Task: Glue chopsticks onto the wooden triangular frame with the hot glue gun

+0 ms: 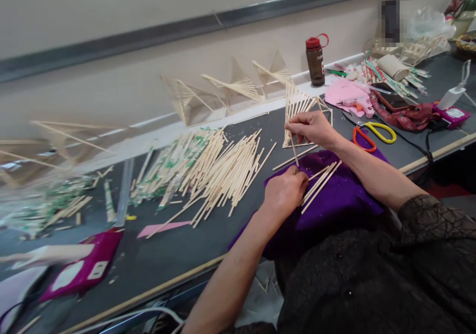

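My right hand (314, 128) pinches the upper part of a thin wooden chopstick (296, 154), which slants down to my left hand. My left hand (284, 190) is closed, with its fingertips curled at the lower end of that chopstick; its exact grip is hidden. Several loose chopsticks (322, 188) lie on a purple cloth (345, 195) beside my left hand, and one seems to run under its fingers. Just behind my right hand stands a fan-shaped frame of glued sticks (297, 101) on the grey table (178, 247).
A large pile of bare chopsticks (230, 170) lies left, with paper-wrapped ones (174, 160) behind it. More stick frames (234, 86) line the wall. To the right are scissors (383, 132), a pink glue gun (362, 105) and a bottle (315, 64). A magenta pack (100, 254) sits front left.
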Action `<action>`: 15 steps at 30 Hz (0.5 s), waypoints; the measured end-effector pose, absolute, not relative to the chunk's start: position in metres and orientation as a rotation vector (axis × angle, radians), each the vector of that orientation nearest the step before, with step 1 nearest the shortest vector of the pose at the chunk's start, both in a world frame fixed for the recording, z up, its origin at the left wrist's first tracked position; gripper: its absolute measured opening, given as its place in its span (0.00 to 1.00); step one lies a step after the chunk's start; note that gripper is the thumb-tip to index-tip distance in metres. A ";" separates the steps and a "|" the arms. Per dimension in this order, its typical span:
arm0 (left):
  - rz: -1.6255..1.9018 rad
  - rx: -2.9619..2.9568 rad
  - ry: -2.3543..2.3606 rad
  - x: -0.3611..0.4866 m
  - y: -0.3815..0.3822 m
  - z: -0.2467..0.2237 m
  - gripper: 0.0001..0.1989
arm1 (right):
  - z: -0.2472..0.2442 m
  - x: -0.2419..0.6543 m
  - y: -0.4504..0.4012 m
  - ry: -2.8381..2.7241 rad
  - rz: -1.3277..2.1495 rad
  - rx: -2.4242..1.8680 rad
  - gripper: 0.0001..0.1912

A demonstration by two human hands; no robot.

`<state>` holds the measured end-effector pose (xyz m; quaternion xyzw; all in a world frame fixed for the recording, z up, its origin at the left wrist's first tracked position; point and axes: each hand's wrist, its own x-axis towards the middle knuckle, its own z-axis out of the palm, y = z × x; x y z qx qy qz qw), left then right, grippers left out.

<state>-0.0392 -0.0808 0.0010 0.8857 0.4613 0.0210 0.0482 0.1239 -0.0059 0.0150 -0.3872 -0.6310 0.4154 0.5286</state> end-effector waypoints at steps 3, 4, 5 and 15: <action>0.229 2.566 1.264 -0.054 -0.078 0.011 0.10 | 0.016 0.124 -0.006 -1.483 0.999 -0.928 0.10; 0.305 2.483 1.202 -0.061 -0.075 0.016 0.09 | 0.016 0.124 -0.006 -1.472 0.994 -0.933 0.10; 0.383 2.381 1.165 -0.070 -0.072 0.021 0.07 | 0.017 0.124 -0.006 -1.459 0.986 -0.938 0.10; 1.345 1.577 1.176 -0.075 -0.016 0.017 0.06 | 0.006 0.120 -0.002 -1.415 0.880 -1.008 0.08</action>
